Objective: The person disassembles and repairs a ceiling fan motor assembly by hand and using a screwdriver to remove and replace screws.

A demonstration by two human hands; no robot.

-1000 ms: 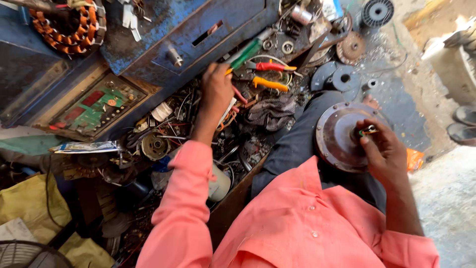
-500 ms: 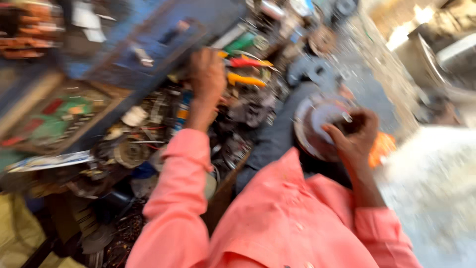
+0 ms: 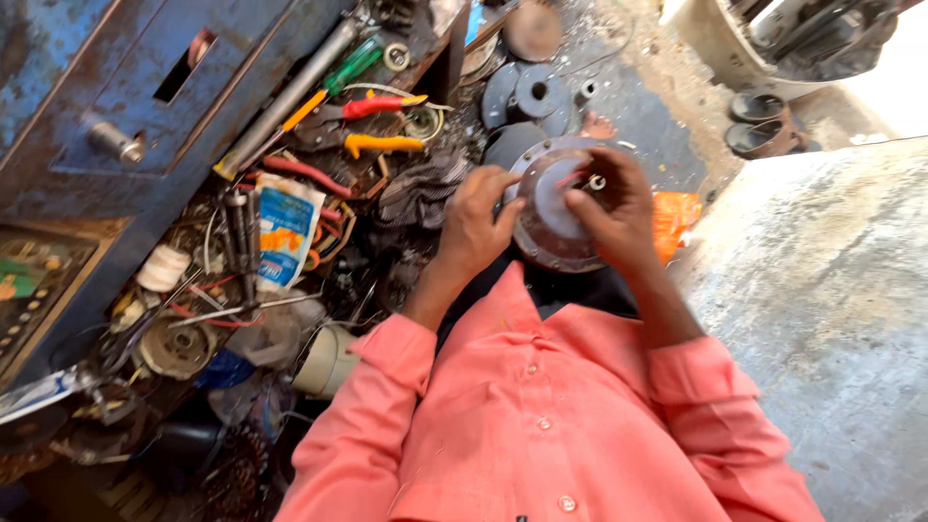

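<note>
A round metal motor cover (image 3: pixel 553 215), dusty brown with a pale centre, rests on my lap. My left hand (image 3: pixel 476 220) grips its left rim. My right hand (image 3: pixel 613 207) lies over its right side, fingertips pinching a small metal piece by the centre hole (image 3: pixel 596 182). Both sleeves are salmon pink.
A cluttered tool tray to the left holds a green-handled screwdriver (image 3: pixel 350 66), red pliers (image 3: pixel 379 104), yellow-handled pliers (image 3: pixel 383 145), a blue-and-white packet (image 3: pixel 282 230) and wire. A blue metal cabinet (image 3: pixel 145 87) stands at the top left. Dark round parts (image 3: pixel 530 93) lie on the floor beyond; a concrete slab (image 3: pixel 831 290) is at the right.
My left hand has left the tool tray and come onto the cover's left rim. The camera has swung closer over the cover. My right hand stays on the cover.
</note>
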